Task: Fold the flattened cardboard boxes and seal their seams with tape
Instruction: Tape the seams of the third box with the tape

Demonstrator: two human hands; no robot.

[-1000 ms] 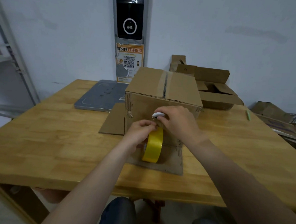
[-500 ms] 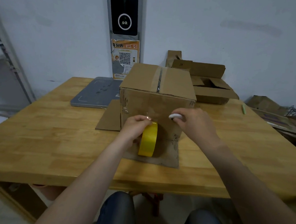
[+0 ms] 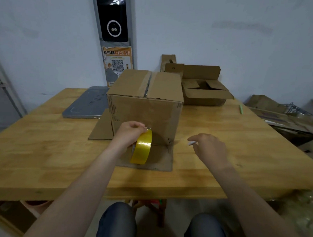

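While the table lies bare to the left, to the right and back toward its near edge from the grip, the way ahead is closed off by the box, which stands just beyond the fingers. That box is folded up and tape runs along its top seam, so I judge that seam done. Its lower flaps lie spread on the table, one flap right under the grip, so the bottom looks unsealed. Beyond and to the right, a second box stands open, with no tape that I can see. A grey slab lies well off ahead-left. The left hand grips the yellow roll on edge, low before the box's near face; whether it touches I cannot tell. To the right of it, clear of the box's corner, the right hand pinches a small white tool, kind unclear.
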